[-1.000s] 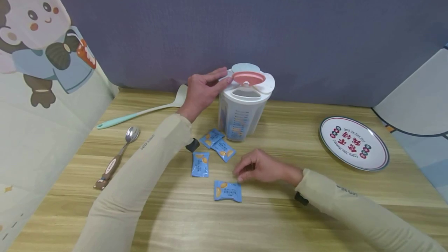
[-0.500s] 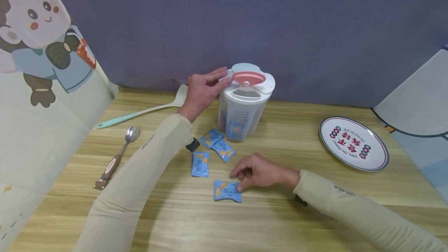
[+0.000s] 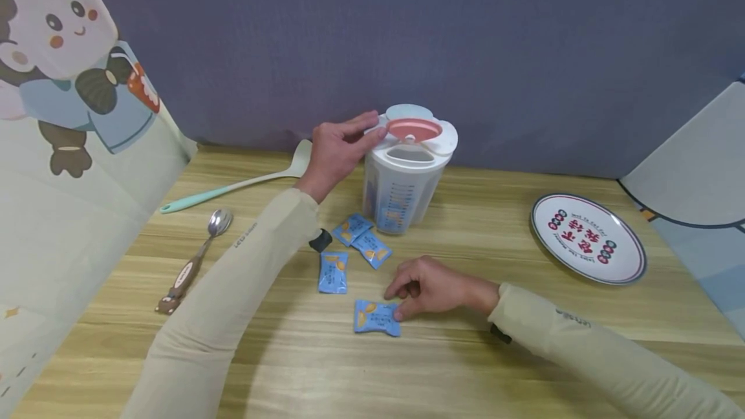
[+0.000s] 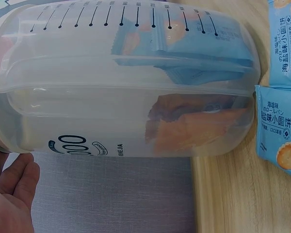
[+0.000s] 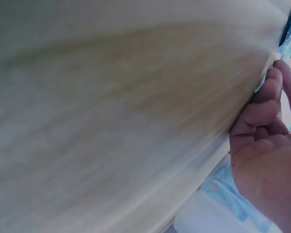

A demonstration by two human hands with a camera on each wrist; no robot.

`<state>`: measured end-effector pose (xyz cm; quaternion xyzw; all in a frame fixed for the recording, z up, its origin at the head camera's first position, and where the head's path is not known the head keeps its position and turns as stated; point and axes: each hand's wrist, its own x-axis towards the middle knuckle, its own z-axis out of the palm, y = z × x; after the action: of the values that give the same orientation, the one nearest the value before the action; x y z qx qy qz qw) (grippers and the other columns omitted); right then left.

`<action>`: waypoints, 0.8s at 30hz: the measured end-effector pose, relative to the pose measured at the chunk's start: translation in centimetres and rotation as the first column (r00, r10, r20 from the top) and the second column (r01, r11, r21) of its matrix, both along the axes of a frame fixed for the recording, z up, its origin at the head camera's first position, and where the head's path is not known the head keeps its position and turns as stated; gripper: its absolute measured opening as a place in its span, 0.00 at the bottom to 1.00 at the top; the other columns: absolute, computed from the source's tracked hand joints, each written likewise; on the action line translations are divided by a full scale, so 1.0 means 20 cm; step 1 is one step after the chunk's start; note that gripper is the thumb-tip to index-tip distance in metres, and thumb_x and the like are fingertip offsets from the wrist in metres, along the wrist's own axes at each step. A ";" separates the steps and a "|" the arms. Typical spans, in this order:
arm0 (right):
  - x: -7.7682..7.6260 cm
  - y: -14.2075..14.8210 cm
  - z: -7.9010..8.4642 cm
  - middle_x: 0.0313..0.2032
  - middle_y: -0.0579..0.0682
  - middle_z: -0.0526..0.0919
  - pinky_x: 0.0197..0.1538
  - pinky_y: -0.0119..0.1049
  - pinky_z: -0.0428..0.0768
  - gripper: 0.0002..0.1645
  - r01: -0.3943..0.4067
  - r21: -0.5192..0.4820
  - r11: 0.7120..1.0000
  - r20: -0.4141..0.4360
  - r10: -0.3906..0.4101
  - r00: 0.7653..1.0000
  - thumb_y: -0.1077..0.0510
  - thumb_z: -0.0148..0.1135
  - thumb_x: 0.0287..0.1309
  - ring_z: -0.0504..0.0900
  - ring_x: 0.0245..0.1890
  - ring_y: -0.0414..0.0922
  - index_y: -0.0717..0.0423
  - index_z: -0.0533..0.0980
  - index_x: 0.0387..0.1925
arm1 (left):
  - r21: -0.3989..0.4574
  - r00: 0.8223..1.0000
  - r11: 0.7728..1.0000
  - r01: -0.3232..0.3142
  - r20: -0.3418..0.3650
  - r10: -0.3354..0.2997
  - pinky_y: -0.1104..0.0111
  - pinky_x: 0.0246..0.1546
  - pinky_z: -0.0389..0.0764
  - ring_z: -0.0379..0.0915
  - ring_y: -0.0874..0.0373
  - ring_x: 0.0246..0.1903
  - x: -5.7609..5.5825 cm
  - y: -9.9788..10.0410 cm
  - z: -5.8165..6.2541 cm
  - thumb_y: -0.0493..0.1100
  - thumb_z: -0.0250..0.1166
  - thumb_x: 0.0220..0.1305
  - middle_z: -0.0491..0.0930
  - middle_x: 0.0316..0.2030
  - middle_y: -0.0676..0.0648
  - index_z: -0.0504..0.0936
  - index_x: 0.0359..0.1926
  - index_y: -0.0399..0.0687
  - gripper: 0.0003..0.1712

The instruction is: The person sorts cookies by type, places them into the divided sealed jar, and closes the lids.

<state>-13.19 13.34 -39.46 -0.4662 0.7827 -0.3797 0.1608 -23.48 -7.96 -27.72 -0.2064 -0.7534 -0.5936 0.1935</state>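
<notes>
A clear plastic food storage container (image 3: 401, 186) with white lid (image 3: 444, 139) stands at the back. On the lid, a pink flap (image 3: 414, 129) sits behind a front opening. Blue, orange and brown packets show through its wall in the left wrist view. My left hand (image 3: 337, 150) rests on the lid's left edge, fingers extended. My right hand (image 3: 431, 286) bends over the right end of a blue biscuit packet (image 3: 374, 317) lying flat, thumb on the wrapper, index finger by its upper edge. Several more blue biscuit packets (image 3: 333, 272) lie left of it, in front of the container.
A plate (image 3: 589, 238) with red lettering lies on the table (image 3: 477, 361) at the right. To the left are a pale spatula (image 3: 233, 187) with a mint handle and a spoon (image 3: 189, 270) with a brown handle. A grey-blue partition (image 3: 495, 50) closes off the back.
My right hand has come down slightly, and its thumb has gone from beside the nearest biscuit packet onto its right end. The packet has shifted very slightly left. The left hand stays put.
</notes>
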 end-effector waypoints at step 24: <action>0.00 0.01 -0.01 0.26 0.42 0.77 0.23 0.26 0.73 0.10 -0.016 -0.004 1.000 -0.019 0.016 1.000 0.61 0.75 0.45 0.71 0.23 0.35 0.54 0.82 0.31 | -0.009 1.000 1.000 0.002 0.003 -0.002 0.63 0.48 0.78 0.76 0.58 0.50 0.09 0.00 0.07 0.37 0.70 0.56 0.79 0.49 0.40 0.81 0.46 0.31 0.17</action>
<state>-13.16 13.50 -39.70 -0.4763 0.7797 -0.3756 0.1553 -21.66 -7.91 -26.35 -0.2070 -0.7560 -0.5909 0.1909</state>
